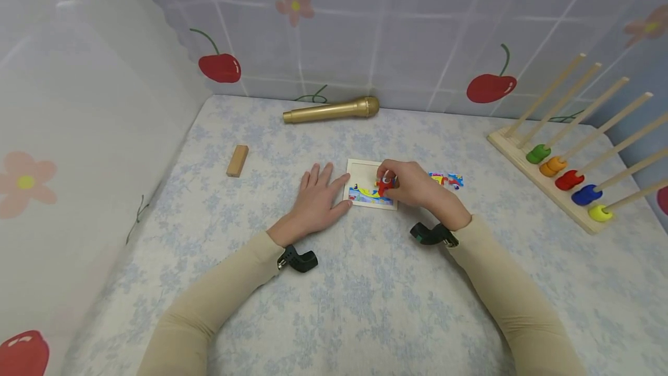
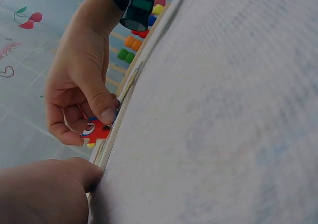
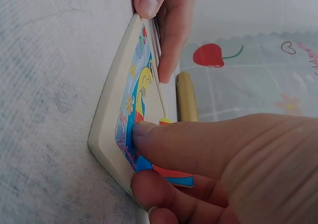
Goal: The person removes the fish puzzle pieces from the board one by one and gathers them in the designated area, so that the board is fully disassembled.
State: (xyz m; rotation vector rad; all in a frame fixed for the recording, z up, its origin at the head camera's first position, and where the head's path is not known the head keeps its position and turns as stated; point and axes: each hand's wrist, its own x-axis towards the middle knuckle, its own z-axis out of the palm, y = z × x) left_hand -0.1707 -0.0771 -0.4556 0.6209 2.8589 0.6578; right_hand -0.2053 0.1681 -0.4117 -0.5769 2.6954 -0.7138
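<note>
A small puzzle board [image 1: 360, 167] with a pale wooden frame lies on the table, its lower part filled with a blue and yellow sea picture. My right hand [image 1: 416, 183] pinches a red puzzle piece [image 1: 385, 185] between thumb and fingers over the board's right side. In the left wrist view the red piece [image 2: 97, 130] stands tilted against the board. My left hand [image 1: 317, 199] lies flat with fingers spread, thumb and index finger touching the board's left edge. More puzzle pieces [image 1: 455, 180] lie just right of the board, partly behind the right hand.
A gold toy microphone [image 1: 331, 111] lies along the back of the table. A wooden block [image 1: 237, 161] is at the left. On the right stands a peg rack [image 1: 543, 187] with coloured beads and tall upright rods. A patterned curtain [image 1: 386, 33] hangs behind.
</note>
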